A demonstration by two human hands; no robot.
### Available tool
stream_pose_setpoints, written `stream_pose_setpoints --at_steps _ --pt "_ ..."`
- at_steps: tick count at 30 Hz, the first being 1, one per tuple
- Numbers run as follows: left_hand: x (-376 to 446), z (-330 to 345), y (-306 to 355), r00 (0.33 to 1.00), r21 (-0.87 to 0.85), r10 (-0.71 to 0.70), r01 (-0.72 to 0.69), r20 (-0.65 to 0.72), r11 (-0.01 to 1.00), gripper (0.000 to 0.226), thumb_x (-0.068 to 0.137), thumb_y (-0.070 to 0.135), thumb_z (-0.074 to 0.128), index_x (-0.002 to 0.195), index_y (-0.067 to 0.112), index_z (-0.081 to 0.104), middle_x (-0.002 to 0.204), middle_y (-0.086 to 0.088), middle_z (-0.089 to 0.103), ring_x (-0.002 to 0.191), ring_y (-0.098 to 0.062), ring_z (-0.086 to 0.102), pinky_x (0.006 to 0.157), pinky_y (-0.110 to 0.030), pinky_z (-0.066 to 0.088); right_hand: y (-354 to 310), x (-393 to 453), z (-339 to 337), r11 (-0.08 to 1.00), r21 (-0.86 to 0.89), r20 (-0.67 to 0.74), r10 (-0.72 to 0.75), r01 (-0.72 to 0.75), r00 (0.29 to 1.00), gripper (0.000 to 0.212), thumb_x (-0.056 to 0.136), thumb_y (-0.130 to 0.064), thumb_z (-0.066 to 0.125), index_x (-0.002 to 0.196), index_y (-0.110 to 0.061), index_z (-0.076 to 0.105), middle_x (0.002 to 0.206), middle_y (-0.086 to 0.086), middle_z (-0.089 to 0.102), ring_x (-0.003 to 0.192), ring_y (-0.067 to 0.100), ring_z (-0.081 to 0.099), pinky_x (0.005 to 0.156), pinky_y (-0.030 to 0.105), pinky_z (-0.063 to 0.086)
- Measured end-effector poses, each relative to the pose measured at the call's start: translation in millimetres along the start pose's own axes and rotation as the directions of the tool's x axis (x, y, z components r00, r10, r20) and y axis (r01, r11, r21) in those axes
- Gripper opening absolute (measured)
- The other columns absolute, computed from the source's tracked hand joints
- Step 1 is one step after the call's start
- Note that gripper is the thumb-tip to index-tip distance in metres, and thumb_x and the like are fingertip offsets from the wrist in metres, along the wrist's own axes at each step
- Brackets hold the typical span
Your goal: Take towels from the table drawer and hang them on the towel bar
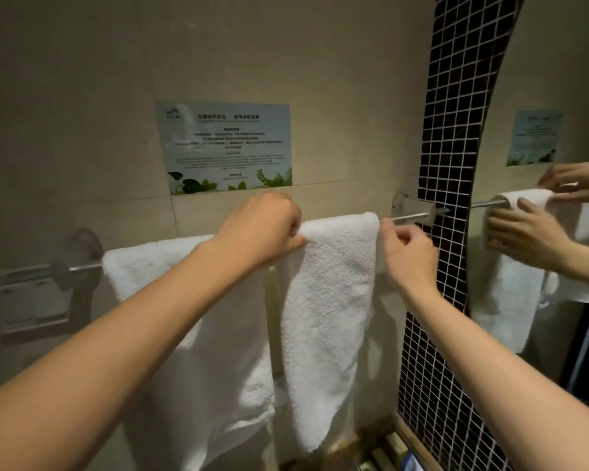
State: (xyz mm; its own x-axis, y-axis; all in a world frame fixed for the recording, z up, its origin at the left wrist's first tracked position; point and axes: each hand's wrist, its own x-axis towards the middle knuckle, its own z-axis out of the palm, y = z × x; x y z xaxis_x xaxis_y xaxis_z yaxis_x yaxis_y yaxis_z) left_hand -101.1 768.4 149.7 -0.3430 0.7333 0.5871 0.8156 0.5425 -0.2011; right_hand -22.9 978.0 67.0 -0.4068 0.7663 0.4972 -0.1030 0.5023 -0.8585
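Two white towels hang over the metal towel bar on the beige wall. The wider towel drapes on the left. The narrower towel hangs to its right. My left hand pinches the narrower towel's top left edge at the bar. My right hand pinches its top right edge, fingers curled. The drawer is out of view.
A printed notice is stuck on the wall above the bar. A metal shelf bracket sits at the left. A dark mosaic tile strip runs down the right, beside a mirror reflecting hands and towel.
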Motion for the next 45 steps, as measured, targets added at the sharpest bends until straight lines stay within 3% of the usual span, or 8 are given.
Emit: stream_pose_setpoints --at_steps 6,12,17,21,24,31,35,45 --pt "1.9 -5.1 -6.2 0.996 0.004 -0.025 0.026 -0.080 1.000 0.020 0.090 0.040 0.065 0.095 0.028 0.079 0.086 0.008 0.071 0.078 -0.018 0.064 0.072 -0.034 0.055 7.4 -13.5 9.7 0.993 0.115 0.211 -0.005 -0.020 0.978 0.041 0.093 -0.032 0.063 0.059 -0.013 0.049 0.056 -0.004 0.042 0.058 0.015 0.039 0.061 0.033 0.032" --pt "21.5 -18.5 -25.2 0.987 0.016 -0.073 0.077 -0.146 0.997 0.018 0.092 0.038 0.064 0.093 0.026 0.078 0.085 0.006 0.074 0.077 -0.016 0.063 0.080 -0.032 0.047 -40.9 9.5 10.7 0.989 0.093 0.045 -0.121 0.117 0.992 0.033 0.085 -0.030 0.063 0.058 -0.014 0.053 0.053 -0.004 0.047 0.054 0.013 0.041 0.057 0.032 0.038" --pt "25.0 -8.3 -18.4 0.979 0.104 -0.199 0.203 -0.045 0.974 0.006 0.084 0.022 0.068 0.083 0.020 0.074 0.082 -0.001 0.068 0.081 -0.026 0.063 0.067 -0.036 0.047 -54.7 17.4 26.1 0.954 -0.243 0.018 -0.177 0.176 0.984 0.022 0.081 -0.037 0.064 0.072 -0.016 0.062 0.072 -0.002 0.066 0.072 0.021 0.061 0.064 0.034 0.047" --pt "11.9 -6.6 -9.0 0.984 0.009 -0.177 0.177 0.011 0.984 0.046 0.089 0.052 0.056 0.065 0.015 0.069 0.060 -0.001 0.062 0.060 -0.021 0.060 0.053 -0.028 0.042 -43.1 8.9 29.0 0.945 -0.255 -0.053 -0.224 0.204 0.973 0.025 0.085 -0.041 0.064 0.088 -0.019 0.052 0.083 -0.003 0.061 0.078 0.022 0.056 0.067 0.036 0.043" --pt "4.5 -8.3 -11.8 0.990 0.041 -0.114 0.111 0.085 0.993 0.045 0.083 0.054 0.061 0.060 0.015 0.063 0.058 0.000 0.061 0.059 -0.020 0.058 0.052 -0.028 0.043 -28.1 -2.7 20.7 0.983 -0.143 -0.113 -0.135 0.118 0.984 0.030 0.090 -0.049 0.056 0.089 -0.019 0.054 0.081 -0.005 0.061 0.079 0.022 0.060 0.067 0.036 0.044" --pt "1.4 -15.3 -19.0 0.991 -0.053 -0.085 0.090 0.103 0.995 0.022 0.087 0.039 0.066 0.079 0.022 0.079 0.072 0.001 0.073 0.067 -0.020 0.065 0.066 -0.036 0.057 -7.5 -29.9 31.8 0.999 -0.043 0.028 -0.025 0.026 0.999 0.045 0.093 -0.041 0.056 0.055 -0.017 0.052 0.052 -0.008 0.050 0.057 0.016 0.046 0.062 0.033 0.036" --pt "4.4 -25.6 -36.9 0.972 -0.100 -0.185 0.200 0.147 0.975 0.017 0.084 0.043 0.071 0.092 0.030 0.080 0.089 0.009 0.076 0.083 -0.016 0.066 0.075 -0.035 0.056 -26.0 -29.8 34.3 0.992 -0.081 0.034 -0.099 0.101 0.995 0.043 0.091 -0.034 0.057 0.062 -0.003 0.056 0.055 0.003 0.053 0.059 0.021 0.047 0.067 0.038 0.042" --pt "-23.9 -33.8 -49.1 0.952 -0.118 -0.201 0.232 0.230 0.965 0.020 0.085 0.038 0.066 0.076 0.024 0.079 0.068 0.005 0.072 0.068 -0.016 0.066 0.065 -0.037 0.059 -34.5 -55.1 33.7 0.957 -0.236 0.162 -0.130 0.166 0.978 0.048 0.091 -0.046 0.053 0.060 -0.010 0.055 0.051 -0.005 0.054 0.064 0.027 0.058 0.082 0.042 0.048"
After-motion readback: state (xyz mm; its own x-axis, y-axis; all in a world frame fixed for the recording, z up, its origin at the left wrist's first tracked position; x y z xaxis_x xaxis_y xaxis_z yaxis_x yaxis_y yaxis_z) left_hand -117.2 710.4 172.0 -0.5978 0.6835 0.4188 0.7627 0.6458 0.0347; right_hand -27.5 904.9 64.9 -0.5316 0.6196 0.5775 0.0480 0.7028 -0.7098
